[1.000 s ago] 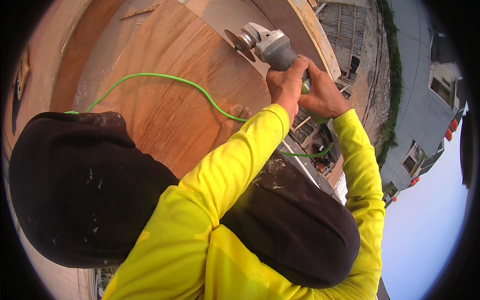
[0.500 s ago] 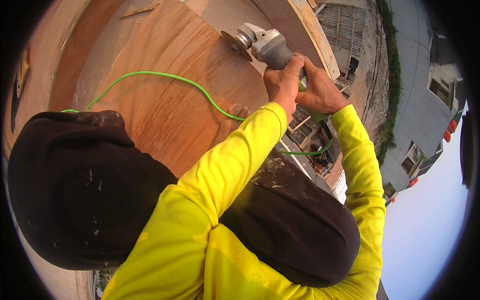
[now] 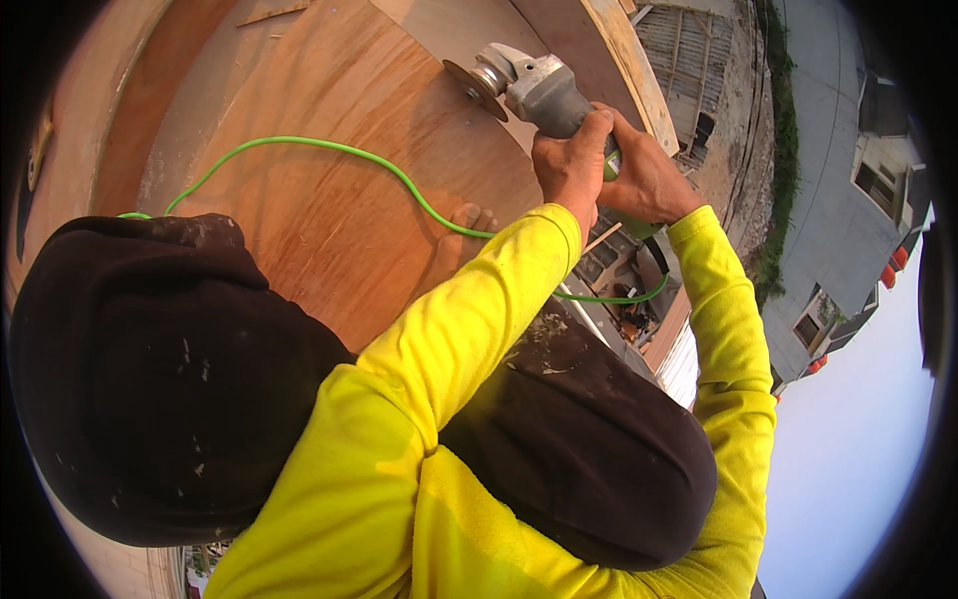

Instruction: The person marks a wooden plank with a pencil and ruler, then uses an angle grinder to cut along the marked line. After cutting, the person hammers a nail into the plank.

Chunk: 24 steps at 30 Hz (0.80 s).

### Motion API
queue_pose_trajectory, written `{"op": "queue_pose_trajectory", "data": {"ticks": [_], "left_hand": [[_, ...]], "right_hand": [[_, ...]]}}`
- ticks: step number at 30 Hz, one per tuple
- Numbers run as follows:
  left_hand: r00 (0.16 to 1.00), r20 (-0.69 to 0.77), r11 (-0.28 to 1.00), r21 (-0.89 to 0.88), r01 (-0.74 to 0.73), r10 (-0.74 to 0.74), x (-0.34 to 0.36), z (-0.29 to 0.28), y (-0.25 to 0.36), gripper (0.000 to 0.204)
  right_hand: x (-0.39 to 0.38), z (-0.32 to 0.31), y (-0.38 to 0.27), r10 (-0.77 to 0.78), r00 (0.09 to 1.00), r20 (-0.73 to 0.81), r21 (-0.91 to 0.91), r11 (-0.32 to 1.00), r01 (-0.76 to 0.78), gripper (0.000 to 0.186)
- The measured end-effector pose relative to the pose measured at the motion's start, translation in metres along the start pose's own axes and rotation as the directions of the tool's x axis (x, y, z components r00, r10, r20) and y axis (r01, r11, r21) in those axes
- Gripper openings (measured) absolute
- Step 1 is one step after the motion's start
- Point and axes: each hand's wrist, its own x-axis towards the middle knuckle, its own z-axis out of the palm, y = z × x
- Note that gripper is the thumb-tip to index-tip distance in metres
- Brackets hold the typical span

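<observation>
An angle grinder with a grey body and a metal head is held out ahead of me by both hands. My left hand wraps round its body, and my right hand is closed round the rear of the handle. A thin disc on the grinder's head stands over the edge of a reddish plywood sheet; whether it touches the wood I cannot tell. The green power cord loops across the plywood, passes under my left forearm, and shows again below the grinder.
My bare foot rests on the plywood beside the cord. A pale timber edge runs past the grinder's right. Beyond the edge lie a lower level with tools and scraps, a strip of grass and houses.
The view has shifted slightly. Both hands and the grinder sit a touch further right, with the same grip on the grinder.
</observation>
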Motion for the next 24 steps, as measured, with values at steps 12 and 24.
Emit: {"op": "queue_pose_trajectory", "data": {"ticks": [12,24], "left_hand": [[0.999,0.038,1.000,-0.005,-0.014,0.014,0.0001,-0.0008,-0.0017,0.058],[0.999,0.052,1.000,0.002,-0.011,0.011,0.0019,-0.0052,-0.0006,0.052]], "right_hand": [[0.0000,0.0010,0.0090,-0.014,1.000,0.002,0.002,1.000,0.014,0.091],[0.0005,0.0015,0.0002,0.078,0.996,0.042,0.040,0.996,-0.079,0.091]]}}
